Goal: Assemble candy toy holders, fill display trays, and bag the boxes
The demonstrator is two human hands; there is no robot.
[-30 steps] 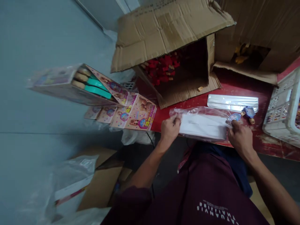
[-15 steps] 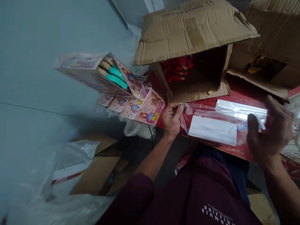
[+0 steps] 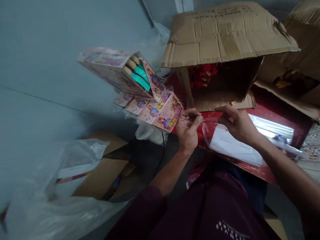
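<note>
The right hand [image 3: 237, 124] has swung in over the white cardboard box [image 3: 231, 146] and clear plastic film [image 3: 207, 129], near the red counter's [image 3: 265, 107] front edge, fingers curled, grip unclear; the left hand [image 3: 188, 131] is half-open.

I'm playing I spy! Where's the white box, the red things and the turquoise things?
White box [image 3: 233, 147]: head view, its upper face.
Red things [image 3: 197, 81]: head view, middle of the visible pile.
Turquoise things [image 3: 139, 81]: head view, front of the lower one.
</note>
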